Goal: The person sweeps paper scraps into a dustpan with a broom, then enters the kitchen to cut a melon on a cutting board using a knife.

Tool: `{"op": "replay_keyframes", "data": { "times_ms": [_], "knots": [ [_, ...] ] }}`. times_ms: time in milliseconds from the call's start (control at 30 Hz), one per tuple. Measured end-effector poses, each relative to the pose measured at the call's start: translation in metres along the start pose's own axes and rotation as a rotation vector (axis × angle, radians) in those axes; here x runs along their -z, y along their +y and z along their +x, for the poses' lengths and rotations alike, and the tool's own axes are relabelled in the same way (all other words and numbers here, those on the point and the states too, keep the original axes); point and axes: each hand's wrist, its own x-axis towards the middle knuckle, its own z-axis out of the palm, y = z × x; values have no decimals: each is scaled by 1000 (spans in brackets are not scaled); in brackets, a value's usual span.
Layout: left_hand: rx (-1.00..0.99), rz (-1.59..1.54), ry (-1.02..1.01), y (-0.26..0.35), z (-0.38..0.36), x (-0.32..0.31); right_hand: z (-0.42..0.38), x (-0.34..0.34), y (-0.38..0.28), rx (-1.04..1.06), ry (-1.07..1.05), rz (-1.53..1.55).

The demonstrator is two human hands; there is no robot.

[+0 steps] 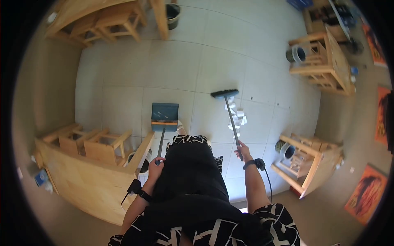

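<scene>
My left hand (155, 167) is closed around the handle of a dark dustpan (165, 111), which rests on the floor in front of me, left of centre. An orange strip and a row of teeth cross the pan, and a few small pale scraps lie in it. My right hand (244, 152) grips the grey pole of a broom (225, 94). Its dark bristle head is on the floor ahead, right of the dustpan and apart from it. Crumpled white paper pieces (240, 119) lie along the broom pole, between the head and my right hand.
Wooden tables with stools stand at left (82, 176), upper left (119, 20) and right (308, 164). Bins (173, 16) stand beside several table legs. Small dark bits (277, 104) dot the tiled floor (172, 65) to the right. Orange pictures (366, 193) hang on the right wall.
</scene>
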Motion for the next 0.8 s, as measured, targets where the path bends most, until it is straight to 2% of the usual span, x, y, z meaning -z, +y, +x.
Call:
{"op": "replay_keyframes", "data": {
  "times_ms": [33,200,267,333,500,567,600,667,700,733,800],
  "knots": [
    [60,-31,-83,3,1,3,-8,11,22,-66,35,68],
    [61,84,-274,25,-3,-8,-45,64,103,-94,84,131],
    [52,168,-325,37,-4,-11,-58,70,129,8,106,50],
    [-90,284,-337,53,-14,-14,-79,68,155,40,109,104],
    [-193,622,-285,51,-14,-37,-129,82,227,187,176,192],
    [-337,810,-356,69,-11,-46,-145,89,248,230,230,155],
    [-333,823,-363,78,-7,-53,-150,89,256,218,229,164],
    [-409,972,-523,109,6,-81,-154,94,261,142,449,237],
    [-424,981,-527,114,15,-93,-151,95,267,39,387,333],
    [-474,1053,-565,116,28,-105,-153,89,262,39,399,351],
    [-519,1121,-623,125,39,-126,-169,83,250,25,164,534]
  ]
}}
